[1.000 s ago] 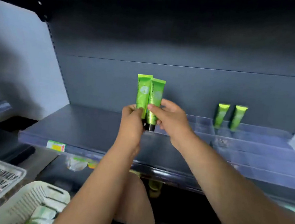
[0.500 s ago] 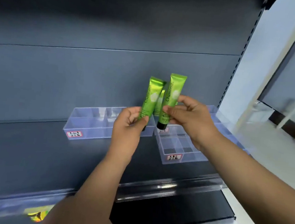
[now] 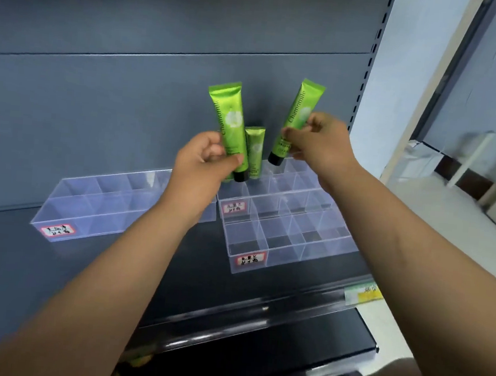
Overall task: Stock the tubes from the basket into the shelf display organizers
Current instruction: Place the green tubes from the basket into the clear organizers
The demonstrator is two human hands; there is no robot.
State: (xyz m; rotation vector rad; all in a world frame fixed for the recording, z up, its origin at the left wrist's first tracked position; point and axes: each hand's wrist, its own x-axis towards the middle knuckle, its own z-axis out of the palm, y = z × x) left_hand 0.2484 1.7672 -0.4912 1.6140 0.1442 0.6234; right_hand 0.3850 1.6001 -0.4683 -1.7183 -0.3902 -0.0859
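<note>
My left hand (image 3: 204, 161) pinches a green tube (image 3: 228, 120) with a black cap, held upright above the shelf. My right hand (image 3: 319, 143) pinches a second green tube (image 3: 299, 114), tilted a little to the right. Between them a third, smaller-looking green tube (image 3: 255, 152) stands upright in a back compartment of a clear organizer (image 3: 297, 192). Both hands hover above the clear organizers. The basket is out of view.
A clear divided organizer (image 3: 95, 204) with a red-edged label lies at the left of the dark shelf (image 3: 9, 257). Another (image 3: 283, 245) sits front right, also labelled. A clear price rail (image 3: 260, 309) with a yellow tag runs along the shelf's front edge. The shelf upright (image 3: 371, 63) stands right.
My hands have drawn apart, each with one tube; the two tubes were side by side before. The standing tube between them is now plainly visible. The view has come closer to the organizers.
</note>
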